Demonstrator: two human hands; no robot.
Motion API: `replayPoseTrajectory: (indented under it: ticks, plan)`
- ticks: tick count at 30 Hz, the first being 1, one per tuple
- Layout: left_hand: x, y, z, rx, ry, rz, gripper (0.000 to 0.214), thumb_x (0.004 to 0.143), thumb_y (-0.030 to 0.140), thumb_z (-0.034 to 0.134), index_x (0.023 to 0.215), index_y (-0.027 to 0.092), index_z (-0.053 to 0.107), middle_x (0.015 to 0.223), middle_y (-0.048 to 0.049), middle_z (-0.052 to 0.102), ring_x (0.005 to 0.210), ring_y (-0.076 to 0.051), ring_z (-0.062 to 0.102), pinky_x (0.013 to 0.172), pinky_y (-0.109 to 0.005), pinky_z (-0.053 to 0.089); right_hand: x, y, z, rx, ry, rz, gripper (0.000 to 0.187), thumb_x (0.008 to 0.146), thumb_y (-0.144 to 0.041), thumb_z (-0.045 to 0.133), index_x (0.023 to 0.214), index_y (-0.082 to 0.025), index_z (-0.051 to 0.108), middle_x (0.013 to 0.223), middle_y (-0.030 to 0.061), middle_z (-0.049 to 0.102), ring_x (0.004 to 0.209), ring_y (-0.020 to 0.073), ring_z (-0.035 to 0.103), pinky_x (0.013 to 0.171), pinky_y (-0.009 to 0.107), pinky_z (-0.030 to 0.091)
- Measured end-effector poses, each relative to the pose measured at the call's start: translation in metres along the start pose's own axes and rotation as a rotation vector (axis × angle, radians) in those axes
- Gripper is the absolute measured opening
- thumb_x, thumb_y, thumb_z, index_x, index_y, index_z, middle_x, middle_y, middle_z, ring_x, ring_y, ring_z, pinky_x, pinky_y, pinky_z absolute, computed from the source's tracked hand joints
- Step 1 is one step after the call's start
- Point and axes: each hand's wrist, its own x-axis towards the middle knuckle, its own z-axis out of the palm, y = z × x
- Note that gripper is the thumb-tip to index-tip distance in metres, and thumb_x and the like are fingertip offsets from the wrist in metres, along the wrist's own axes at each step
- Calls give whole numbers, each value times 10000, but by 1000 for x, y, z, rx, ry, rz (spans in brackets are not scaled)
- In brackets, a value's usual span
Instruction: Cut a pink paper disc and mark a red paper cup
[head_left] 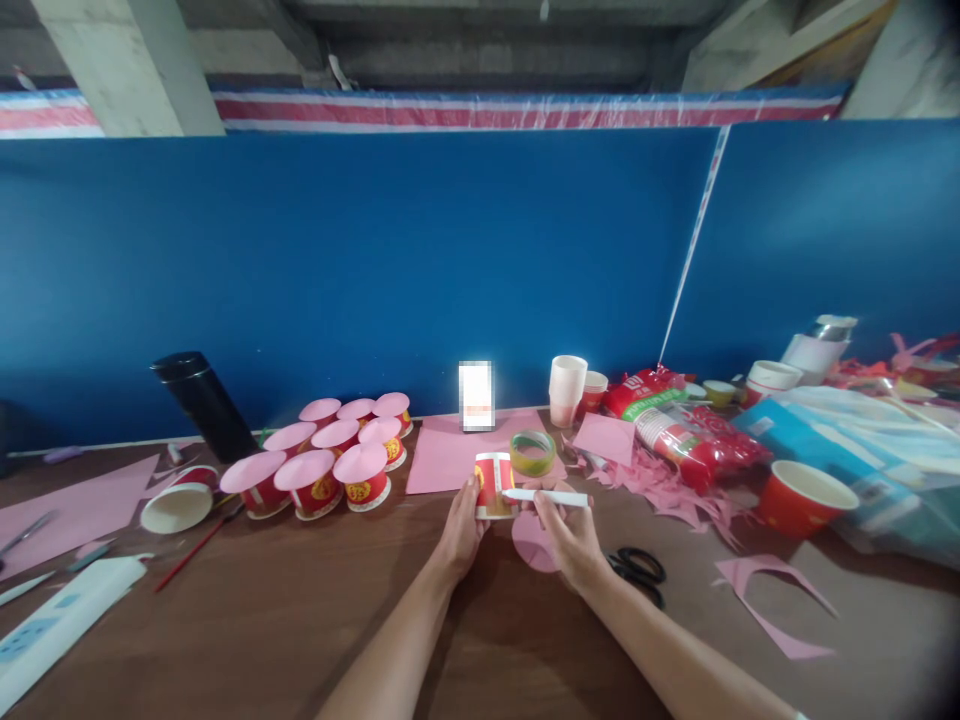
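A red paper cup (493, 485) with gold print and a white strip is gripped at its left side by my left hand (459, 535). In my right hand (571, 545) is a white marker pen (559, 497), its tip at the cup's right side; I cannot tell whether it touches. Below the pen, a pink paper disc (531, 543) lies on the table, partly covered by my right hand. Black-handled scissors (643, 568) rest beside my right wrist. Just behind the cup is a greenish tape roll (532, 455), next to a pink sheet (442, 455).
Several red cups topped with pink discs (304, 468) stand at left, near a black flask (206, 405) and a power strip (67, 625). Stacked white cups (568, 390), a red bag (667, 425), pink scraps (694, 500) and an orange-red cup (802, 505) occupy the right.
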Motion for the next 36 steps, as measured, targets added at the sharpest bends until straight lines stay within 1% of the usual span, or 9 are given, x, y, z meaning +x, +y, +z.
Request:
replayPoseTrajectory:
  ticks: [3,6,10,14,19,24,32,36]
  plan:
    - [1,-2,-2,14,2,-5,321,778,471,508,871,178,598,866,-64,650,746,-174,585,679,-285,446,-1,1,0,-10,-8,-10,217,827,-320,528,717,-158,621,614,24,605,573,141,543,533,233,429]
    - [2,-3,-3,-14,-13,3,294,788,456,503,874,191,594,879,-55,647,758,-169,584,692,-285,447,-1,1,0,9,-35,-11,193,836,-300,518,760,-158,624,629,18,607,576,132,539,537,228,418]
    - [1,-1,-1,-28,-35,10,305,787,456,504,869,180,607,893,-69,650,777,-185,591,707,-297,451,0,3,-1,38,-13,-5,180,838,-288,520,805,-149,629,655,27,606,580,130,528,508,224,394]
    - [2,-2,-2,-41,-8,0,286,774,447,531,855,182,603,859,-51,648,750,-169,587,686,-280,448,1,6,-1,42,1,6,179,827,-292,538,785,-151,640,622,16,592,559,127,511,498,226,382]
    - [3,-3,-5,-31,13,-8,297,773,458,529,859,182,596,890,-53,649,762,-165,591,698,-278,449,1,7,0,64,-16,6,172,830,-275,533,768,-148,631,611,11,576,559,122,505,510,228,378]
    - [1,-2,-4,-6,-38,4,329,790,473,494,908,179,586,944,-65,649,816,-185,597,724,-297,455,2,9,-1,65,-14,12,177,831,-283,532,777,-145,629,630,23,593,571,126,516,503,228,377]
    - [2,-3,-4,16,-21,-4,334,789,478,487,920,182,572,980,-73,646,840,-191,596,743,-310,459,2,9,-1,57,-13,13,179,831,-292,530,786,-150,630,627,20,592,569,130,518,501,231,377]
    - [2,-3,-4,30,1,0,343,776,488,502,914,181,569,967,-73,646,832,-191,598,739,-311,456,1,9,-1,34,-35,13,173,843,-274,515,780,-152,619,624,13,579,575,127,515,507,227,372]
